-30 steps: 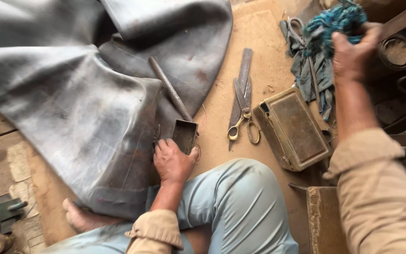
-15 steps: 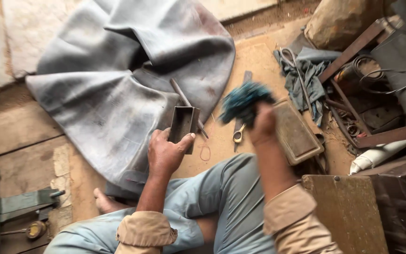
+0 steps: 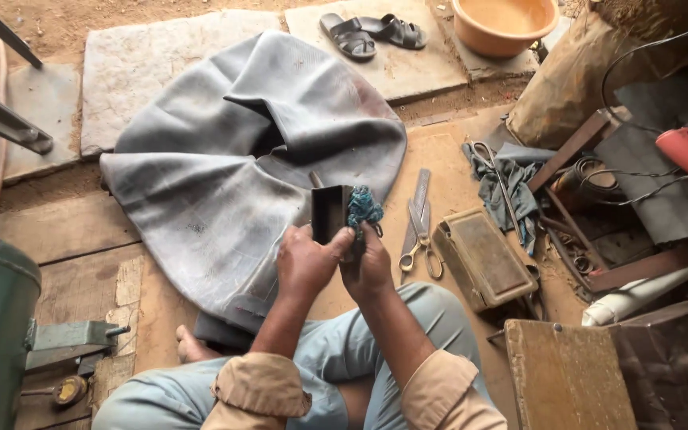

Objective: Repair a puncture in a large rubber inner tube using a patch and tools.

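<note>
My left hand point(image 3: 306, 263) is clamped on the stiff, heavy-looking dark metal box point(image 3: 330, 213) and my right hand point(image 3: 372, 267) squeezes the soft blue rag point(image 3: 362, 207) against it, above the big floppy rubber tube point(image 3: 232, 167) on the floor.

The single head camera looks steeply down and forward from above the seated person's lap, close over the left hand point(image 3: 306, 263) and right hand point(image 3: 372, 267) at centre, with the floor point(image 3: 447, 171) stretching to the slabs point(image 3: 161, 68) along the top edge.
</note>
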